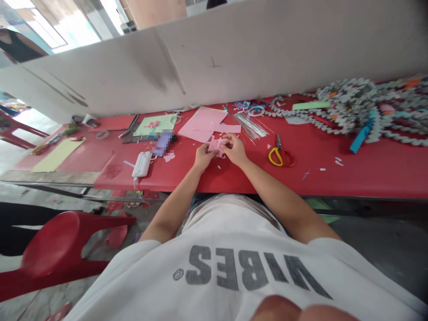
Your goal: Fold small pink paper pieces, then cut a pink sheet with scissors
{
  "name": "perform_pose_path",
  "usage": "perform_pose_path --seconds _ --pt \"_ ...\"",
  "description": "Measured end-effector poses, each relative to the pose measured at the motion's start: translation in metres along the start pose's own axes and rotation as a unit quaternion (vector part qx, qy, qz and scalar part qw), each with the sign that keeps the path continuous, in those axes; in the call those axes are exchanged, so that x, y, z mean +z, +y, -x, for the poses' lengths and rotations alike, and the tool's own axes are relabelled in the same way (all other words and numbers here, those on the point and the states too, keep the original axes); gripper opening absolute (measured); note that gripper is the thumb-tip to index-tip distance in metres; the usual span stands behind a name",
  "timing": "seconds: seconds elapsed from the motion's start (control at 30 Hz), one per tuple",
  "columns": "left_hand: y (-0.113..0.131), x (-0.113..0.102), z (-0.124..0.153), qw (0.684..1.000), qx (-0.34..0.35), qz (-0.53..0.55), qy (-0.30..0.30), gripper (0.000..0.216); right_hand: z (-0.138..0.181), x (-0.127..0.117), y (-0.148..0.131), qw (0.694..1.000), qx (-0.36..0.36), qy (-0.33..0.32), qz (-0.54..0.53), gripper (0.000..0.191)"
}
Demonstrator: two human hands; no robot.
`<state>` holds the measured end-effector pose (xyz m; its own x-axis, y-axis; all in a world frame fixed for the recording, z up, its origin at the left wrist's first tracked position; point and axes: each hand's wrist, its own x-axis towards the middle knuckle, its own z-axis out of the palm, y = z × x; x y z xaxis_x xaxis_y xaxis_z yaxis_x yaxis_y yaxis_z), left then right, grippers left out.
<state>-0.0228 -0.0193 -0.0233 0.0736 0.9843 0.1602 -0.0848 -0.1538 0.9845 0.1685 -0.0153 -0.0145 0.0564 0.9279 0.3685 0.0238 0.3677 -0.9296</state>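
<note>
A small cut piece of pink paper [216, 145] is held up between my two hands, just over the red tabletop. My left hand [203, 157] pinches its left end, thumb on top. At its right end the fingers of my right hand [235, 149] are closed on the paper. Behind my hands lie larger pink paper sheets [202, 122]. Scissors [280, 154] with one yellow and one red handle rest to the right of my right hand. A pink paper cutout [169, 157] lies to the left of my left hand.
Thin clear sticks [252, 127] lie behind the scissors. Grey zigzag strips [357, 107] pile up at the back right. A white power bank-like box [142, 164] with a cable, a purple phone-like object [163, 143] and a green sheet [140, 127] are at left. A red chair [56, 240] stands below left.
</note>
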Motion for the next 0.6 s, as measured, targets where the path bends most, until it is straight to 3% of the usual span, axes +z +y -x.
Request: perform_pose_path --seconds 0.13,0.47,0.6 --pt "0.0 0.0 -0.001 1.0 -0.006 0.016 0.013 0.043 0.001 -0.002 0.001 1.0 0.011 -0.007 -0.009 0.046" --pt "0.012 0.005 0.002 0.997 -0.037 0.066 0.015 0.049 0.003 -0.003 0.004 0.997 -0.046 -0.034 0.044 0.032" --pt "0.015 0.005 0.002 0.998 -0.03 0.049 0.032 0.042 0.004 -0.004 0.01 0.994 -0.075 -0.047 0.07 0.031"
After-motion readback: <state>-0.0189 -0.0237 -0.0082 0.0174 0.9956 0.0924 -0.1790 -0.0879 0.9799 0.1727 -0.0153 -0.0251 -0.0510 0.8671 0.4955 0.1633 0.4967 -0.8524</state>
